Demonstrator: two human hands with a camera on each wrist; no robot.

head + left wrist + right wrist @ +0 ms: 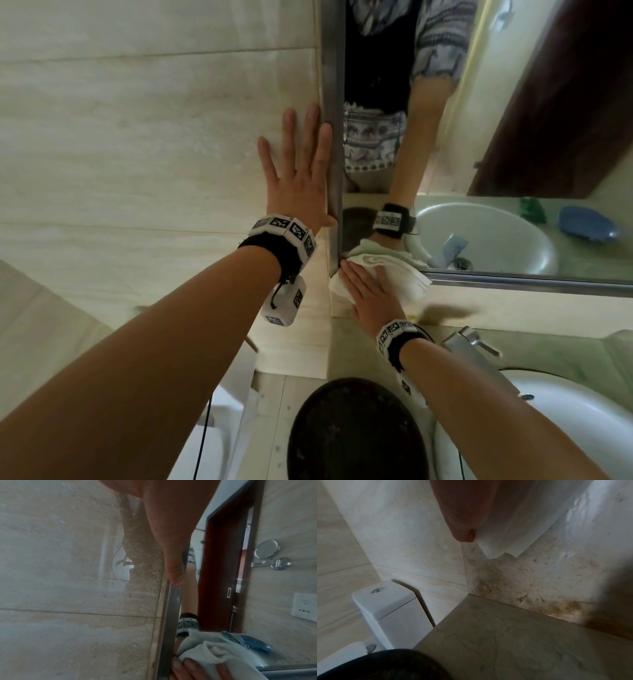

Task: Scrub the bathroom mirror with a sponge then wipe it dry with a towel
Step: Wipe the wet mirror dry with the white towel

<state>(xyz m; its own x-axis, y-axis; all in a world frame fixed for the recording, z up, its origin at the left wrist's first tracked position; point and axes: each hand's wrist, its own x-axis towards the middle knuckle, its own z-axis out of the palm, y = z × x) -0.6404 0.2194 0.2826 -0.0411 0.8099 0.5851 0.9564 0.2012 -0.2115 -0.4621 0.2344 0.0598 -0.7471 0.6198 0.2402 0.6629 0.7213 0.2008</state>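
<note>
White terry cloth is bunching under the right hand (368,294), whose straight fingers are pressing the towel (387,270) flat against the lower left corner of the mirror (513,102), right where the metal frame (334,137) is turning. The left hand (301,171) is lying open with fingers spread on the tiled wall (137,120), its thumb side touching the frame's edge, bracing the person and holding nothing. Because the towel is only being pushed by a flat palm rather than gripped, it is probably at risk of sliding out and dropping toward the counter (522,642) below; part of it is already hanging past the frame onto the wall, so strokes there are likely drying tile instead of glass. The frame's corner could also be snagging the loose folds. Pressure on a still-damp pane may be leaving streaks. Farther out, the basin (599,428) beside the tap (472,339) is showing no contents in its visible part, though the mirror is reflecting something pale and something dark lying in a basin, too small to identify. A blue dish (255,642) is appearing in the reflection with a green object near it; whether that is the sponge cannot be told.
</note>
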